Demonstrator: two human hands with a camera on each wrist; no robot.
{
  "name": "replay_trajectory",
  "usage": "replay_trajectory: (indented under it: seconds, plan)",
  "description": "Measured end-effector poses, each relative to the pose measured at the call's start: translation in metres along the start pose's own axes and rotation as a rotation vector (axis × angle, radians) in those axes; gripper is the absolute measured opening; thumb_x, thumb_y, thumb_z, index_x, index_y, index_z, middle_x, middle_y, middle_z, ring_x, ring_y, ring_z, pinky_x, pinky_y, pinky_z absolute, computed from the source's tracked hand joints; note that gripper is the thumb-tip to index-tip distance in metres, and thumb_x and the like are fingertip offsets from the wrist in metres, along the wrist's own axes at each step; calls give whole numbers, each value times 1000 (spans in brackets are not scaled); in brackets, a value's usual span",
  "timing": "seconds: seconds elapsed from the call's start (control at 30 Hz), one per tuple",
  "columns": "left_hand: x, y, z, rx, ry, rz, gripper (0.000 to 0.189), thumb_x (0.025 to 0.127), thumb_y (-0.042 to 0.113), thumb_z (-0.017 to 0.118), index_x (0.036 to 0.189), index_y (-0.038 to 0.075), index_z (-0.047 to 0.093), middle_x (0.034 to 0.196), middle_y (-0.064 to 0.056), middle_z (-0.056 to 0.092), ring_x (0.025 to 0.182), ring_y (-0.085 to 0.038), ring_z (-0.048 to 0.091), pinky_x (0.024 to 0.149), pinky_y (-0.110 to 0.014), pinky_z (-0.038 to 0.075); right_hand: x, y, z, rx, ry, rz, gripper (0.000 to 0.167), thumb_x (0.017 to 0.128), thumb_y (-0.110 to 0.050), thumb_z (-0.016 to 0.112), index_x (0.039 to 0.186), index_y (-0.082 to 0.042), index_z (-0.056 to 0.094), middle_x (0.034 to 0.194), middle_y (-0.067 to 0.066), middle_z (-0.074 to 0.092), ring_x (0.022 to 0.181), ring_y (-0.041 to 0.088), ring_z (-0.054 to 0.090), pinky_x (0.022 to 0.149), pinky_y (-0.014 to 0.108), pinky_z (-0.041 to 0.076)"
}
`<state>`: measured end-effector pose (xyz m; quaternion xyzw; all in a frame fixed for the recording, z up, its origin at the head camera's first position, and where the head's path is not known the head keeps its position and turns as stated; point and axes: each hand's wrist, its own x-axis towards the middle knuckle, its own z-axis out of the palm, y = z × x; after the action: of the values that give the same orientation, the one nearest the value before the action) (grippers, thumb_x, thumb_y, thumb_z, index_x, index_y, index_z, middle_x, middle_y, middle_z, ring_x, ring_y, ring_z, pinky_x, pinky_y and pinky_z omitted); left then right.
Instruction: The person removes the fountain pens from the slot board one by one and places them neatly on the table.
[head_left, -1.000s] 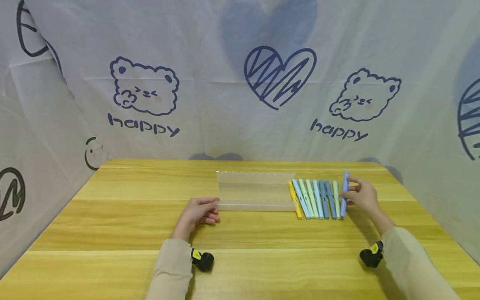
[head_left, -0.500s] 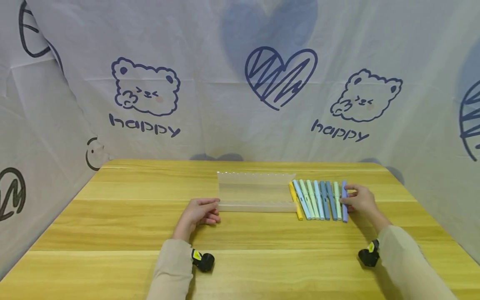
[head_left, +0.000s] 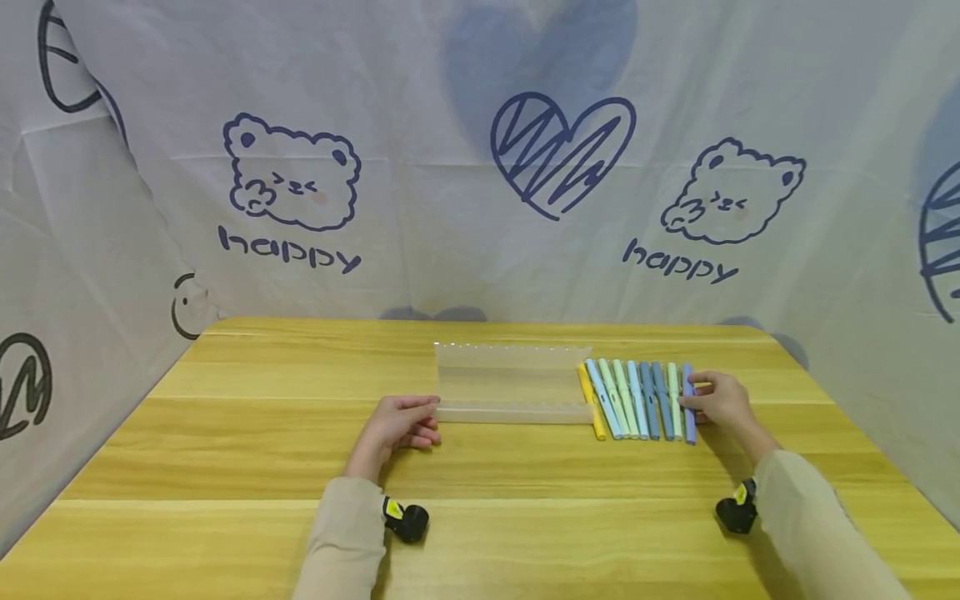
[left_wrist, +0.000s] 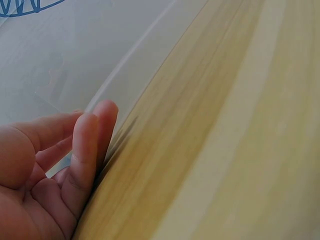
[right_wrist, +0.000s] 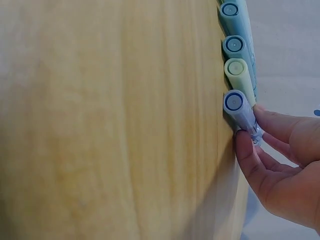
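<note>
My right hand [head_left: 718, 398] pinches a purple pen [head_left: 687, 417] between thumb and fingers at the right end of a row of pens. In the right wrist view, the purple pen [right_wrist: 235, 102] lies low against the table beside a pale green pen [right_wrist: 236, 69]. With its fingertips, my left hand [head_left: 397, 423] holds the left end of a translucent plastic case [head_left: 513, 412], whose back flap stands up. In the left wrist view, the case's clear edge [left_wrist: 117, 70] runs away from the fingertips of the left hand [left_wrist: 65, 160].
Several pens in light blue, green and dark blue [head_left: 654, 400] lie side by side, with a yellow pen [head_left: 591, 402] at the left next to the case. Everything rests on a wooden table [head_left: 525, 508]. A printed cloth [head_left: 420, 200] hangs behind it.
My right hand has brought the purple pen down and slightly left, from above the table to beside the pale green pen. The left hand and the case have stayed in place.
</note>
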<state>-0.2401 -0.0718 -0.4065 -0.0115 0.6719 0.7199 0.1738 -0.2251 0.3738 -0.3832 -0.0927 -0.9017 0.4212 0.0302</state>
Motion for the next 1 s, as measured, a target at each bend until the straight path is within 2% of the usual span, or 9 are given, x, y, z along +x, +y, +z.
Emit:
replay_trajectory:
  seconds: [0.33, 0.5, 0.6, 0.7, 0.77, 0.83, 0.9, 1.0]
  plan:
    - [2, -1, 0, 4, 1, 0, 33, 91, 2, 48, 121, -11, 48, 66, -8, 58, 52, -14, 60, 48, -22, 52, 0, 1, 0, -10, -12, 14, 47, 82, -2, 62, 117, 20, 41, 104, 37, 47, 65, 16, 59, 55, 28, 54]
    - [3, -1, 0, 2, -2, 0, 33, 91, 2, 48, 121, -11, 48, 66, -8, 58, 52, -14, 60, 48, -23, 52, -2, 1, -3, -25, -6, 11, 49, 84, -7, 61, 119, 20, 40, 109, 39, 45, 72, 24, 60, 57, 30, 54]
    - [3, -1, 1, 2, 6, -4, 33, 91, 3, 49, 120, -11, 49, 66, -8, 58, 51, -14, 60, 48, -23, 52, -3, 0, -3, -66, 23, -21, 47, 86, -11, 59, 118, 19, 42, 109, 38, 46, 80, 32, 59, 60, 32, 54]
    - [2, 0, 2, 5, 18, -11, 33, 90, 5, 51, 120, -12, 48, 67, -8, 58, 51, -14, 60, 49, -23, 53, -3, 0, -3, -136, 75, -90, 44, 86, -17, 58, 115, 16, 48, 107, 34, 51, 86, 38, 56, 62, 34, 53]
    - [2, 1, 2, 16, 29, -12, 34, 90, 5, 51, 119, -12, 48, 68, -9, 58, 52, -15, 60, 49, -24, 53, 0, 0, -3, -162, 103, -139, 44, 86, -22, 58, 112, 13, 52, 103, 30, 54, 87, 38, 55, 60, 35, 52]
    - [0, 4, 2, 36, 45, -10, 35, 90, 5, 51, 120, -13, 47, 70, -11, 59, 52, -16, 60, 49, -25, 53, 5, 1, -1, -187, 144, -178, 44, 86, -29, 60, 108, 9, 56, 98, 24, 58, 84, 31, 55, 55, 34, 51]
    - [-2, 8, 2, 75, 70, 4, 34, 90, 4, 51, 119, -14, 47, 73, -14, 59, 51, -16, 60, 48, -26, 53, 7, -2, 2, -167, 157, -204, 44, 85, -32, 61, 106, 7, 58, 94, 19, 60, 80, 26, 56, 51, 35, 50]
    - [-7, 18, 4, 156, 124, 37, 32, 89, 2, 51, 117, -13, 49, 78, -18, 59, 50, -16, 59, 46, -26, 53, -4, -21, 6, -119, 145, -238, 41, 86, -26, 60, 106, 9, 57, 95, 20, 60, 81, 27, 57, 56, 38, 52]
